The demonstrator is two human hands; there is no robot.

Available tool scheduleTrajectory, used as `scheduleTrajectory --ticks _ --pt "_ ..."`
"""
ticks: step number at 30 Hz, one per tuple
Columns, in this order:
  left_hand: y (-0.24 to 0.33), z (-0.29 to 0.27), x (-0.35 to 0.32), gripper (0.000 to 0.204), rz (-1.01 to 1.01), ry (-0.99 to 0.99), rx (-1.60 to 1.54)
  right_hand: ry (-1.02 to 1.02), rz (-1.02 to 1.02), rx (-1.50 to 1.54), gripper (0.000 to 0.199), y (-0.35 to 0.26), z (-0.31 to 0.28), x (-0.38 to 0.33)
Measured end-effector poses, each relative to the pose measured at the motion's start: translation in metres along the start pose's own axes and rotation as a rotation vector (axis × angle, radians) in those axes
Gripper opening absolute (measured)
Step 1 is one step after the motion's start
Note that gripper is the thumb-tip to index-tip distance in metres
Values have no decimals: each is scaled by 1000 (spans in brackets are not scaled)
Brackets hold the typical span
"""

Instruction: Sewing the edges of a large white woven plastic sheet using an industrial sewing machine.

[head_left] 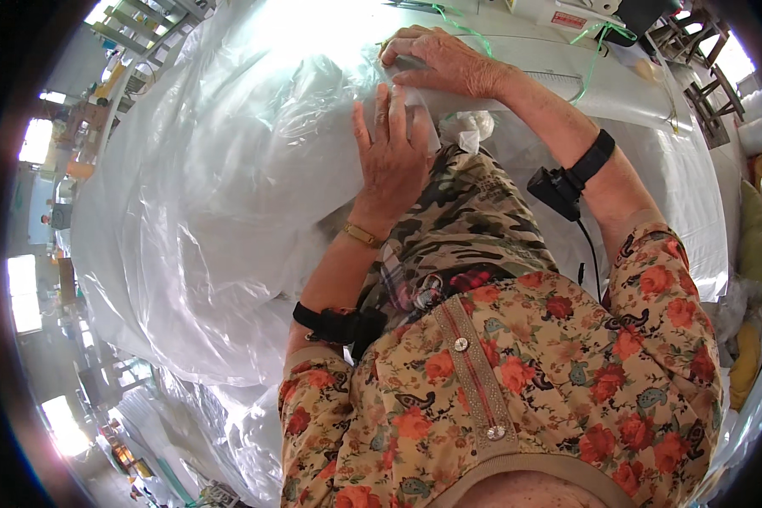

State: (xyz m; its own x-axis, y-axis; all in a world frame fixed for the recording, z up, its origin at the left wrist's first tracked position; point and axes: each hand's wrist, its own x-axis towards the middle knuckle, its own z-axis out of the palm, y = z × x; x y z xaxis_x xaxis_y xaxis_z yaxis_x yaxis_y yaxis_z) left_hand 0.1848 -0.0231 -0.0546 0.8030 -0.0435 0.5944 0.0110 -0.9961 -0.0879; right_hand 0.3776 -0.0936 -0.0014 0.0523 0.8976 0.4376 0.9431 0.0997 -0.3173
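Observation:
A large heap of clear plastic sheeting (229, 195) spreads across my left side and lap. My left hand (394, 157) lies on its right edge, fingers stretched out and apart, pointing away from me. Just beyond those fingertips, my right hand (440, 63) is bent inward, its fingers curled and its thumb below them. Something greyish shows between its fingers and thumb, but what it is cannot be made out. Strong glare washes out the plastic in front of both hands.
A pale worktop (516, 55) with a ruler-like scale (559, 80) runs beyond my right arm. Green string (605, 34) hangs near a white machine (550, 13). A crumpled white bundle (470, 129) sits below the worktop edge. Wooden stools (707, 51) and sacks (758, 241) stand at right.

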Motion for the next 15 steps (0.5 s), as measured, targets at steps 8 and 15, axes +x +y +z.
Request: scheduleTrajectory --ticks 8,15 --pt "-1 -7 0 32 -1 70 -13 -42 52 42 38 -2 -2 3" --pt "-27 -46 16 21 177 -103 -88 -24 21 -88 56 8 5 12"
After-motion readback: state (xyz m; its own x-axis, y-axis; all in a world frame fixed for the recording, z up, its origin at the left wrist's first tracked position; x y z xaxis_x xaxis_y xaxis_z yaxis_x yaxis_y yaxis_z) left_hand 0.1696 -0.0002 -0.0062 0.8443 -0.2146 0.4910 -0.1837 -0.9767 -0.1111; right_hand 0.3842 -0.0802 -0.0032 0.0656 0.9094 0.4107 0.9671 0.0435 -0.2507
